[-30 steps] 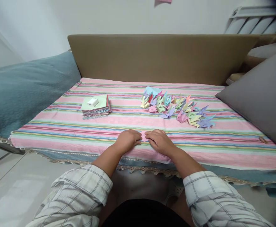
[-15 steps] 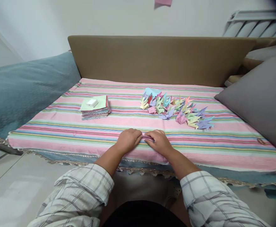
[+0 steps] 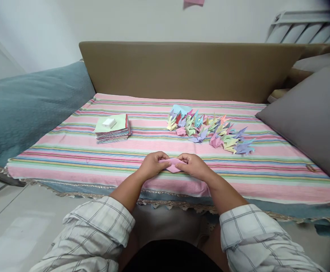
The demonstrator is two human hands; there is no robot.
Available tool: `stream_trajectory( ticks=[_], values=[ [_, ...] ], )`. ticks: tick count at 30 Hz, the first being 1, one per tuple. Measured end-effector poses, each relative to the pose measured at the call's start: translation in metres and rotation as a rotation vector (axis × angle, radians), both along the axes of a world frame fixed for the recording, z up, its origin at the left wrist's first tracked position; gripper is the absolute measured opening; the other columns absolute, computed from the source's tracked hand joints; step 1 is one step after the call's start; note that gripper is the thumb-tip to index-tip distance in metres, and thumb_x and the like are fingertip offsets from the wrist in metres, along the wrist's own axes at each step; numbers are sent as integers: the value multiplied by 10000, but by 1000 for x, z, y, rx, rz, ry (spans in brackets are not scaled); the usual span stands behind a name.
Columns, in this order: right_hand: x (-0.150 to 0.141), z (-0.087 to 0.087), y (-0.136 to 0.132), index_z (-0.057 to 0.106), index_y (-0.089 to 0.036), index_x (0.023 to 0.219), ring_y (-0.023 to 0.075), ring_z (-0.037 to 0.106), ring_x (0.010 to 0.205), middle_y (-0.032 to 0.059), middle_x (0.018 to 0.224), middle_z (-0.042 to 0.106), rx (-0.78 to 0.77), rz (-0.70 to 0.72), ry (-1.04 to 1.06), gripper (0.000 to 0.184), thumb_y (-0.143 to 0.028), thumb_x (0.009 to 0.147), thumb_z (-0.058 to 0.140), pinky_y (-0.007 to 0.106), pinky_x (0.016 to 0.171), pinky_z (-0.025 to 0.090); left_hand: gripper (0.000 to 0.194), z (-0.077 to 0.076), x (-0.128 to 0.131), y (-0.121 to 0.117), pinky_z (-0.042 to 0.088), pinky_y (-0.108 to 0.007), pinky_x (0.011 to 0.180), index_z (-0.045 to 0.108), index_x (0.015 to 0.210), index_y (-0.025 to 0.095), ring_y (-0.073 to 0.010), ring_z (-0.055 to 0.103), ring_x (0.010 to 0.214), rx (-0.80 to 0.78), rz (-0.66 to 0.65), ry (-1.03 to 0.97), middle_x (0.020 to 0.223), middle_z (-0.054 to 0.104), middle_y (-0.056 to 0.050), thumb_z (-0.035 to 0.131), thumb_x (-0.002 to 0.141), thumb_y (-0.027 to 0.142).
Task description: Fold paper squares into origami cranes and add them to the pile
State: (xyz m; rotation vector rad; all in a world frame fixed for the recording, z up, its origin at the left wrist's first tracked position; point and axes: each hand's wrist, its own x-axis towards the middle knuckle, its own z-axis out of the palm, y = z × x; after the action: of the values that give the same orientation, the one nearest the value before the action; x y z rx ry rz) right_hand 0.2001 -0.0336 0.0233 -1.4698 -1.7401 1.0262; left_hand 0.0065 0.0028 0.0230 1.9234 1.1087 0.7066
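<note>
A small folded pink paper (image 3: 173,165) is pinched between both hands just above the near part of the striped cloth (image 3: 142,145). My left hand (image 3: 152,165) grips its left end with curled fingers. My right hand (image 3: 195,165) grips its right end the same way. Farther back on the right lies a heap of several folded paper cranes (image 3: 207,128) in pastel colours. At the back left sits a stack of square coloured papers (image 3: 112,128) with a small white block (image 3: 109,122) on top.
A grey cushion (image 3: 309,117) leans at the right. At the left a teal blanket (image 3: 26,109) drapes down. Behind the cloth runs a brown backrest (image 3: 187,70). White tiled floor (image 3: 14,226) shows below left.
Both hands were pressing the pink paper flat on the cloth. Now they have lifted it slightly and hold it between them by its ends.
</note>
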Motion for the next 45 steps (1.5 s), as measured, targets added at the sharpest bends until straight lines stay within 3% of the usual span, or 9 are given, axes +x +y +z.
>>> stream_trajectory(
  ticks=[3,8,14,17,25,30,33,37,45],
  values=[
    [0,-2,5,634,-152,839,89,484,518,-31,621,600,-140,-12,86,218,-301,680,616,190,481,339,248,-5,0,3,467,-243,577,639,875,161,-145,601,659,22,35,12,734,665,5,640,711,348],
    [0,-5,17,635,-158,725,75,445,455,-49,496,538,-185,-146,-22,117,-247,649,630,179,439,300,333,2,-4,0,455,-385,905,591,1106,195,-232,579,1052,489,136,248,1149,643,-71,586,780,262],
    [-3,-4,26,585,-167,630,72,433,413,-60,427,489,-248,-121,-30,68,-219,627,628,184,430,292,240,-2,-5,-12,365,-462,1000,623,1067,215,-219,575,1081,729,-230,458,1144,654,-54,510,859,258],
    [-3,-4,29,567,-168,597,73,443,427,-60,436,486,-207,-110,-108,72,-213,612,621,187,437,284,349,-15,-4,-15,368,-470,1000,570,1183,186,-265,499,1189,794,-278,530,1255,584,-96,541,850,288],
    [3,-5,29,609,-169,656,93,455,458,-49,459,502,-116,-102,-151,166,-311,718,550,211,473,303,525,-25,-3,-18,331,-472,1033,473,1288,140,-298,431,1250,789,-328,653,1359,482,-131,555,841,402],
    [7,-5,24,632,-187,754,132,552,608,3,670,633,-40,-206,-357,161,-339,738,579,228,549,359,608,-25,-2,-21,264,-474,1069,421,1333,154,-300,364,1296,774,-334,706,1414,413,-126,540,832,477],
    [6,-6,19,645,-191,831,186,583,786,54,868,658,183,-283,-510,138,-295,753,599,273,659,411,602,-24,-2,-22,220,-484,1084,410,1342,174,-290,347,1308,750,-338,723,1420,409,-113,521,841,487],
    [2,-14,9,655,-185,860,188,574,899,65,909,660,532,-80,-483,142,-158,819,521,299,822,426,592,-21,-1,-23,190,-501,1085,409,1342,200,-280,337,1315,708,-334,727,1421,411,-99,524,839,490],
    [10,-34,0,668,-188,877,196,590,918,76,964,664,538,78,-380,158,-147,813,530,344,844,451,429,-17,1,-14,258,-470,1047,520,1235,256,-246,438,1243,582,-281,579,1346,510,-64,545,843,426]
  ],
)
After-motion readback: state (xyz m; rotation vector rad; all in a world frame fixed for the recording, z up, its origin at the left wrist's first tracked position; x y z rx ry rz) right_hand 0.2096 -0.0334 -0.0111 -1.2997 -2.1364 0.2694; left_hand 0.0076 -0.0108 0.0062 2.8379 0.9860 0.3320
